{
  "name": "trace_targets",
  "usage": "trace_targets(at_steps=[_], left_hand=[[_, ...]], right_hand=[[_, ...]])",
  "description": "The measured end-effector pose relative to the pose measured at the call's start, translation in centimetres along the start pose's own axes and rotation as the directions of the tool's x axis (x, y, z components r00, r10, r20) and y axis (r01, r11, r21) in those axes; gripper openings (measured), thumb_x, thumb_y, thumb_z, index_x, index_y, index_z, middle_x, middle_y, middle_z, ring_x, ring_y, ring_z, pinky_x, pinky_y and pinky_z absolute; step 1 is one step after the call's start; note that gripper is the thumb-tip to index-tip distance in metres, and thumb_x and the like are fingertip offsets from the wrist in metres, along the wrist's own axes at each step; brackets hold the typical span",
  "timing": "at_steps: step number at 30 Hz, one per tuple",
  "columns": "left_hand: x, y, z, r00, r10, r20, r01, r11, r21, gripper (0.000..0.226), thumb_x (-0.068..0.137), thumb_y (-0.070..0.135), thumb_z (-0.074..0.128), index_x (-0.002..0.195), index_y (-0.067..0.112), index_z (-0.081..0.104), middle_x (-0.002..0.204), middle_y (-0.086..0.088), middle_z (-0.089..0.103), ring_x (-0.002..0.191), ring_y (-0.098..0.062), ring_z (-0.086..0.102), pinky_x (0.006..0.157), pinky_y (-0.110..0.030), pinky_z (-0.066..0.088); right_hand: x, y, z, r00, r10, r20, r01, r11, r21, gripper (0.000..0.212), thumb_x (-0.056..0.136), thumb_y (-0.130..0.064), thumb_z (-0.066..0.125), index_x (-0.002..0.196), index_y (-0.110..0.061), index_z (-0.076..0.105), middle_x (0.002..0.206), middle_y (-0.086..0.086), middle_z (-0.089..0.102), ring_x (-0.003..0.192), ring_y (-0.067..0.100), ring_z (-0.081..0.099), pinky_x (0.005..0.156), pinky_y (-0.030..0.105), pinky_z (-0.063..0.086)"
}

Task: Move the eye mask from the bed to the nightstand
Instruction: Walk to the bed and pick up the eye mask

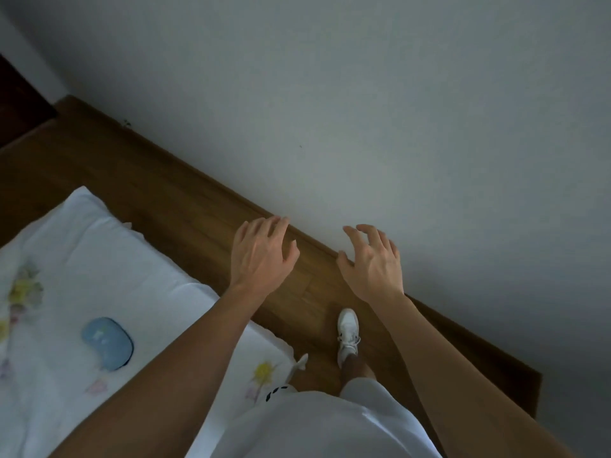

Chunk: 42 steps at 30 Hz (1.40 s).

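A light blue eye mask (107, 342) with a dark edge lies flat on the white bed cover (99, 259) at the lower left. My left hand (261, 252) hovers over the wooden floor to the right of the bed, fingers spread, holding nothing. My right hand (373, 262) is raised beside it near the wall, fingers also apart and empty. Both hands are well away from the mask. No nightstand is in view.
A strip of wooden floor (185, 206) runs between the bed and a plain white wall (363, 110). My foot in a white shoe (347, 335) stands on the floor. A dark piece of furniture (16, 104) shows at the far left.
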<state>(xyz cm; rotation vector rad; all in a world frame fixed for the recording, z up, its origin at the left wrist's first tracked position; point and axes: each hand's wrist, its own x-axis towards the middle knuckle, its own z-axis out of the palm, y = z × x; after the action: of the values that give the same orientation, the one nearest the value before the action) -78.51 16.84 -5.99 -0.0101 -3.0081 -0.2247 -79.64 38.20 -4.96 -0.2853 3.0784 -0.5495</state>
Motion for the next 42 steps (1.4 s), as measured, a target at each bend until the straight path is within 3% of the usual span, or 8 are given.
trace_targets(at_steps=[9, 14, 24, 34, 42], left_hand=[[9.3, -2.1, 2.4, 0.928, -0.372, -0.015, 0.372, 0.928, 0.029, 0.051, 0.092, 0.049, 0.051, 0.135, 0.021, 0.053, 0.136, -0.007, 0.064, 0.126, -0.028, 0.057, 0.108, -0.05, 0.041], [12.5, -2.5, 2.0, 0.842, -0.537, -0.057, 0.539, 0.842, 0.016, 0.051, 0.092, 0.05, 0.049, 0.135, 0.021, 0.053, 0.137, -0.006, 0.063, 0.127, -0.028, 0.057, 0.11, -0.05, 0.041], [14.4, -8.0, 0.4, 0.654, -0.743, -0.143, 0.75, 0.661, -0.01, 0.05, 0.093, 0.045, 0.051, 0.133, 0.017, 0.057, 0.136, -0.008, 0.064, 0.126, -0.031, 0.057, 0.11, -0.051, 0.041], [15.3, -22.1, -0.2, 0.459, -0.875, -0.156, 0.878, 0.473, -0.072, 0.052, 0.093, 0.046, 0.042, 0.134, 0.017, 0.058, 0.136, -0.007, 0.064, 0.125, -0.028, 0.057, 0.11, -0.05, 0.041], [13.1, -34.3, -1.7, 0.251, -0.957, -0.146, 0.955, 0.269, -0.123, 0.051, 0.093, 0.045, 0.044, 0.132, 0.018, 0.059, 0.135, -0.008, 0.065, 0.125, -0.031, 0.059, 0.11, -0.05, 0.04]], right_hand=[[16.9, -0.2, 1.5, 0.945, -0.307, 0.111, 0.302, 0.952, 0.06, 0.046, 0.094, -0.031, 0.06, 0.138, -0.018, 0.057, 0.142, 0.013, 0.058, 0.131, 0.031, 0.051, 0.111, 0.05, 0.037], [23.4, -1.7, 2.2, 0.856, -0.492, 0.157, 0.476, 0.87, 0.129, 0.044, 0.094, -0.029, 0.061, 0.136, -0.015, 0.06, 0.138, 0.015, 0.061, 0.127, 0.032, 0.054, 0.107, 0.049, 0.042], [31.6, -9.6, 5.9, 0.686, -0.705, 0.177, 0.675, 0.708, 0.206, 0.045, 0.093, -0.03, 0.062, 0.135, -0.014, 0.059, 0.136, 0.016, 0.061, 0.124, 0.033, 0.056, 0.103, 0.053, 0.045], [38.0, -25.9, 13.4, 0.509, -0.831, 0.223, 0.802, 0.552, 0.227, 0.045, 0.093, -0.032, 0.061, 0.135, -0.016, 0.059, 0.137, 0.014, 0.061, 0.125, 0.031, 0.054, 0.105, 0.051, 0.043], [39.1, -42.1, 19.3, 0.336, -0.9, 0.278, 0.875, 0.408, 0.262, 0.045, 0.094, -0.035, 0.059, 0.136, -0.018, 0.058, 0.139, 0.012, 0.061, 0.129, 0.029, 0.054, 0.109, 0.05, 0.044]])
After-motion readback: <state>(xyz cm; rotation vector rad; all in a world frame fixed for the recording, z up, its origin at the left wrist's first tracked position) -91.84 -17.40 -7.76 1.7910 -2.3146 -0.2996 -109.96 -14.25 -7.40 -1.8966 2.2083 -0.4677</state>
